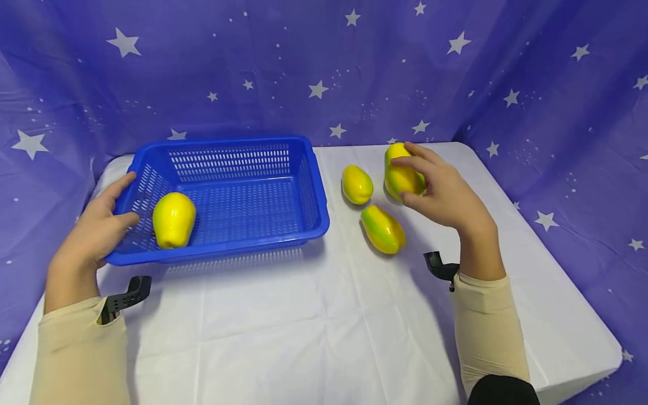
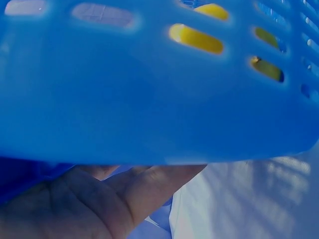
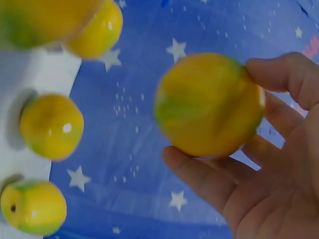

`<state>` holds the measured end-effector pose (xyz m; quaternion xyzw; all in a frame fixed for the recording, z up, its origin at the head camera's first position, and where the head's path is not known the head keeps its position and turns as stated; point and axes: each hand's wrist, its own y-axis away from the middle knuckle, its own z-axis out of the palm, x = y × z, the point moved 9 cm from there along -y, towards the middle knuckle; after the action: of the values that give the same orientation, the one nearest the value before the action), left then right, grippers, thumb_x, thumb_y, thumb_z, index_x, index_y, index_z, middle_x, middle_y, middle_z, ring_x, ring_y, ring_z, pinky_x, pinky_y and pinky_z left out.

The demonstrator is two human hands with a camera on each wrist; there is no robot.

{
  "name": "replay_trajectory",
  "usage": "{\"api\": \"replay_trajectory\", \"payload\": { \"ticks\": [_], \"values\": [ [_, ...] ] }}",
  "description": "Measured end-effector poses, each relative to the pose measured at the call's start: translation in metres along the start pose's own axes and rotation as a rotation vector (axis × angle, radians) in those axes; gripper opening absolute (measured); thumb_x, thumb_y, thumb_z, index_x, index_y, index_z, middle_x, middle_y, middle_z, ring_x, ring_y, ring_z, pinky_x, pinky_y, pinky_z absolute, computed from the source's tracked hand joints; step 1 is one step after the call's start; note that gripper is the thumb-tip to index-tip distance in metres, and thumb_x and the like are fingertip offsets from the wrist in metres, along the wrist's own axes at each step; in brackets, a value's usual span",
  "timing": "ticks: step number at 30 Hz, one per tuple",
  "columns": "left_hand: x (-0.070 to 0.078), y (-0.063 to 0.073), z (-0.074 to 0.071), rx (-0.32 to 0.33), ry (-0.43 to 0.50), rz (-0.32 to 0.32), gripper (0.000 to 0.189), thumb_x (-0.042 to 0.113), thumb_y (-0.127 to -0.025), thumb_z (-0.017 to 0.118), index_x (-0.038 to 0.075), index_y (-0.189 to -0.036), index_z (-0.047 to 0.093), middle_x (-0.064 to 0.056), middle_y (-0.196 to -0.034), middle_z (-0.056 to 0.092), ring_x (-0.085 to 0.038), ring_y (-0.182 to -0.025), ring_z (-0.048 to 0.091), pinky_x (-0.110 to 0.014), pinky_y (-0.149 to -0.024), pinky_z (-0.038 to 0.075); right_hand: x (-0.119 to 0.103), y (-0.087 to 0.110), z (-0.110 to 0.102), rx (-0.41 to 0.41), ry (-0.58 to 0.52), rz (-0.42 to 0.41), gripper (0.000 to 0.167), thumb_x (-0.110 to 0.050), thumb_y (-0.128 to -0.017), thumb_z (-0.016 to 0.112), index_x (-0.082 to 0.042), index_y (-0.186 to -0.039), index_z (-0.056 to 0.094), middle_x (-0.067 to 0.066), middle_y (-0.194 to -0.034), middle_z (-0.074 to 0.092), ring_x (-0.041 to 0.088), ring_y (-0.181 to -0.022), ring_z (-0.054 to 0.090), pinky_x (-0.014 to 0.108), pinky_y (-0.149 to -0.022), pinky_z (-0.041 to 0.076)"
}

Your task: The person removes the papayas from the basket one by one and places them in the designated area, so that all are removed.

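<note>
A blue plastic basket (image 1: pixel 243 242) with slotted walls stands on the left of the table. My left hand (image 1: pixel 96 225) grips its left end, and in the left wrist view the hand (image 2: pixel 99 204) shows below the blue wall (image 2: pixel 124 114). One shiny yellow papaya (image 1: pixel 174 220) lies inside, near that end. At the back right, my right hand (image 1: pixel 440 185) holds a yellow-green papaya (image 1: pixel 403 174). The right wrist view has the thumb and fingers around this papaya (image 3: pixel 209 104).
Two more yellow-green fruits, a smaller one (image 1: pixel 356 184) and a ridged one (image 1: pixel 383 229), lie between basket and right hand. A white cloth (image 1: pixel 283 337) covers the table. A purple star-printed curtain (image 1: pixel 283 67) rises behind it. Black brackets (image 1: pixel 129 295) sit at both wrists.
</note>
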<state>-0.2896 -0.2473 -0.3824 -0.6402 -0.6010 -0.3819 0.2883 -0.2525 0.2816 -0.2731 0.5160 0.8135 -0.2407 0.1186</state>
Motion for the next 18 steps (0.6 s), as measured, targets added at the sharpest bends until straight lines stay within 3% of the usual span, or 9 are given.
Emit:
{"api": "replay_trajectory", "payload": {
  "ticks": [9, 18],
  "values": [
    [-0.001, 0.0, -0.003, -0.004, -0.013, -0.002, 0.08, 0.002, -0.095, 0.042, 0.039, -0.156, 0.006, -0.034, -0.146, 0.024, -0.003, -0.086, 0.05, -0.028, -0.062, 0.054, 0.025, 0.01, -0.001, -0.187, 0.047, 0.117, 0.052, -0.003, -0.08, 0.067, -0.012, -0.132, 0.061, 0.008, -0.154, 0.034, 0.034, -0.135, 0.036, 0.049, -0.095, 0.043],
    [-0.002, 0.0, -0.001, 0.001, -0.01, -0.013, 0.079, 0.003, -0.096, 0.041, 0.037, -0.156, 0.005, -0.034, -0.144, 0.025, 0.001, -0.079, 0.053, -0.029, -0.061, 0.054, 0.048, 0.025, 0.016, -0.378, 0.019, 0.274, 0.053, -0.003, -0.08, 0.069, -0.013, -0.132, 0.061, 0.013, -0.15, 0.039, 0.035, -0.136, 0.033, 0.054, -0.104, 0.031]
  ]
}}
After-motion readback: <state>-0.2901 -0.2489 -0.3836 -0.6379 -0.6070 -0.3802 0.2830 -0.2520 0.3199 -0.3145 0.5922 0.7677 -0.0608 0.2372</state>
